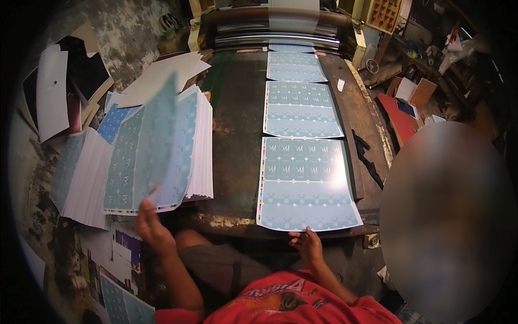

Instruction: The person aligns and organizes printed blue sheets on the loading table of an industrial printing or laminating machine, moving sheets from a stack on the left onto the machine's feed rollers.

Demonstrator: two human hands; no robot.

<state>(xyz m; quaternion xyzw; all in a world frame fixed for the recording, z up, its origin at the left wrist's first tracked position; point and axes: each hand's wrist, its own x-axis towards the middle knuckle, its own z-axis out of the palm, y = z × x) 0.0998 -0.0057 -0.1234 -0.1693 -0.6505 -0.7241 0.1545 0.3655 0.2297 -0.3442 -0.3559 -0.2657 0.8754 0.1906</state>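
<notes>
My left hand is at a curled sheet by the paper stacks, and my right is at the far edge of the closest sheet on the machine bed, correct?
Not the far edge: the head view shows your right hand at the near edge of the closest sheet on the machine bed. Your left hand is at the curled sheet by the paper stacks.

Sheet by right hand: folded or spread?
Spread: the sheet shows four corners, no fold; the right hand is at its near edge.
</notes>
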